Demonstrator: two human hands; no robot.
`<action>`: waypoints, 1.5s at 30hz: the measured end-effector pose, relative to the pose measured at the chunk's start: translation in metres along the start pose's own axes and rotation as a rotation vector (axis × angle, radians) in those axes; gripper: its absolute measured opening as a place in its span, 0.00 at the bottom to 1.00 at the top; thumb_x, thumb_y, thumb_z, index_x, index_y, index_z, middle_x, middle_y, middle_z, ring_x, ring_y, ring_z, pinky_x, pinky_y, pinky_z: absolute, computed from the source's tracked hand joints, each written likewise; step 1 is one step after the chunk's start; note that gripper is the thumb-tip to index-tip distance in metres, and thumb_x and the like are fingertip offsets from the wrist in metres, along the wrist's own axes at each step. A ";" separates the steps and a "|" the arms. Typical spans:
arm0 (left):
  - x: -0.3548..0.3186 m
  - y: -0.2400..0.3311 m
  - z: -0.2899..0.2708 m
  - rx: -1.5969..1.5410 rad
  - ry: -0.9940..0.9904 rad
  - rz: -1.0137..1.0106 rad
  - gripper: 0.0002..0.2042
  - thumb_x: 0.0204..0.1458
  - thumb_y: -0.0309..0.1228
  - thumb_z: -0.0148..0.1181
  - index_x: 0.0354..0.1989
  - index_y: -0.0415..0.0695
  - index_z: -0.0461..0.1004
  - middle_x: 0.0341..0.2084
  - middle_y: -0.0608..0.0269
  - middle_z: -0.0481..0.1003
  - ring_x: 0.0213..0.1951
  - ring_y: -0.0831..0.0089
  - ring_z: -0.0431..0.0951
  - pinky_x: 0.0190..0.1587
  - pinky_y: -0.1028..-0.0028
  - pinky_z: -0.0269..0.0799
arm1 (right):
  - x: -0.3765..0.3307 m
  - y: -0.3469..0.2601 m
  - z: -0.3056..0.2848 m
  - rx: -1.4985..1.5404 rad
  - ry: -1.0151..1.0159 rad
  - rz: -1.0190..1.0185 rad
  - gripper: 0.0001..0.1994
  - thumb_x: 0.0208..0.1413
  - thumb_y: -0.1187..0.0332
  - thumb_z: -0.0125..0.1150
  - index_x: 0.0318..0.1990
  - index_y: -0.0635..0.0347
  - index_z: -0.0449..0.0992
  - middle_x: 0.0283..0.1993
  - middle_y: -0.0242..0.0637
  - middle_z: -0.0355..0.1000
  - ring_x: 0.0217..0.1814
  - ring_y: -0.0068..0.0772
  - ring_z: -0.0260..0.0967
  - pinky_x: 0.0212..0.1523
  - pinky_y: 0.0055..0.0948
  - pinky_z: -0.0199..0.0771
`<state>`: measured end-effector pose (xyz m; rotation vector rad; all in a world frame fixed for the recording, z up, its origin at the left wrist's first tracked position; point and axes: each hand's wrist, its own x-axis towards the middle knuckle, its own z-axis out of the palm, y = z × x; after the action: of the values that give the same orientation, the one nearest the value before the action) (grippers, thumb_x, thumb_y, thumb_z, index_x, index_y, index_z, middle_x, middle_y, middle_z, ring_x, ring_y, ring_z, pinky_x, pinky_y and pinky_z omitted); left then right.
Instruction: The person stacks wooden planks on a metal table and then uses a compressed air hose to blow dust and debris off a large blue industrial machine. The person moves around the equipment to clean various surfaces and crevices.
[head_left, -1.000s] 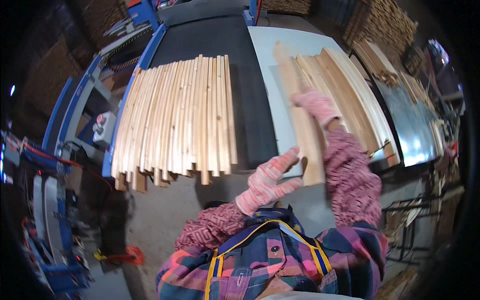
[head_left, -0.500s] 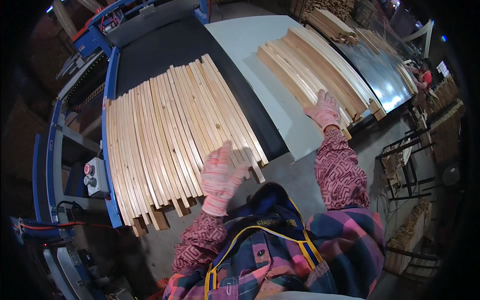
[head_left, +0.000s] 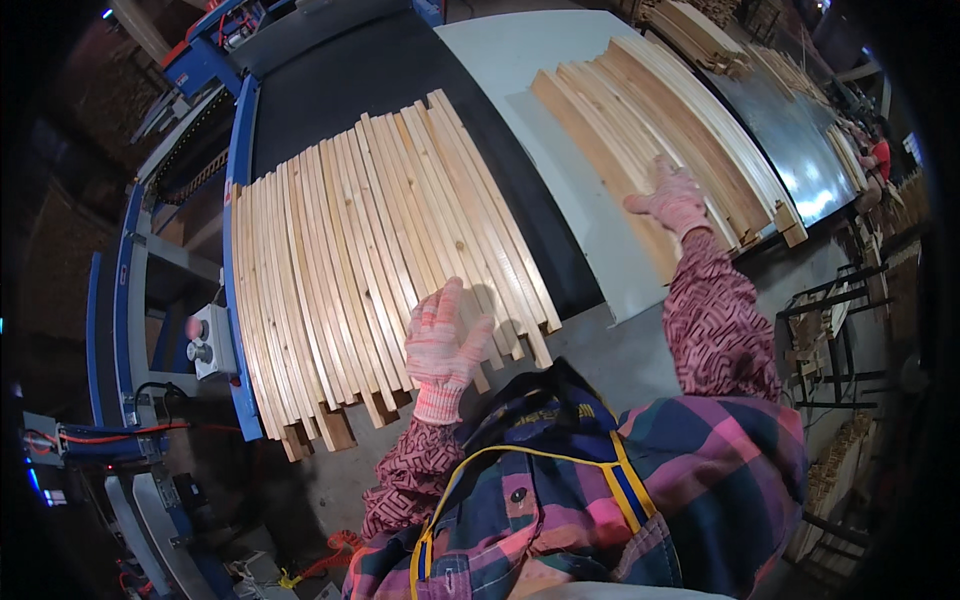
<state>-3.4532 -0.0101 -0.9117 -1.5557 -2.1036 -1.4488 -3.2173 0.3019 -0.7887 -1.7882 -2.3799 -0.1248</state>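
A row of long pale wooden strips [head_left: 350, 240] lies side by side on the black belt surface at the left. My left hand [head_left: 440, 340], in a pink-and-white knit glove, is open over the near ends of the row's right part; whether it touches them I cannot tell. Farther right, wooden boards [head_left: 600, 115] stand close together on a light grey sheet [head_left: 560, 180]. My right hand [head_left: 675, 200], gloved alike, rests with spread fingers on top of them near their close ends. Its thumb reaches over the leftmost board.
A blue machine frame [head_left: 242, 230] borders the strips' left side, carrying a grey control box with a red button [head_left: 208, 340]. Beyond the boards is a shiny metal table [head_left: 790, 150]. More timber is stacked [head_left: 700, 40] at the back. A person in red [head_left: 878, 160] is at far right.
My right hand has moved a little forward and rightward over the boards. The leftmost board's near end now lies farther left, showing more of its side. My left hand has stayed nearly in place.
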 end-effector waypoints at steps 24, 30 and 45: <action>-0.088 -0.090 -0.098 -0.281 0.343 -0.440 0.26 0.51 0.29 0.65 0.60 0.37 0.68 0.52 0.51 0.71 0.54 0.61 0.72 0.54 0.69 0.73 | -0.022 -0.111 0.037 0.448 -0.321 -0.299 0.47 0.46 0.37 0.63 0.65 0.66 0.61 0.65 0.53 0.62 0.68 0.49 0.60 0.67 0.41 0.57; -0.064 -0.063 -0.098 -0.098 0.378 -0.209 0.26 0.51 0.25 0.63 0.61 0.42 0.68 0.52 0.51 0.69 0.54 0.60 0.72 0.55 0.66 0.70 | 0.026 -0.067 0.076 0.683 -0.311 -0.265 0.48 0.45 0.34 0.62 0.65 0.64 0.62 0.65 0.49 0.64 0.69 0.48 0.59 0.68 0.40 0.56; -0.069 -0.089 -0.166 0.328 0.458 -0.411 0.26 0.51 0.41 0.62 0.59 0.44 0.71 0.53 0.54 0.71 0.56 0.58 0.68 0.59 0.64 0.64 | -0.035 -0.020 0.069 1.107 -0.448 -0.401 0.38 0.47 0.46 0.66 0.55 0.74 0.71 0.51 0.48 0.75 0.57 0.43 0.70 0.58 0.37 0.67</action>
<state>-3.5590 -0.1801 -0.9201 -0.6266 -2.2866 -1.3117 -3.2320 0.2749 -0.8624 -0.8408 -2.2196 1.3653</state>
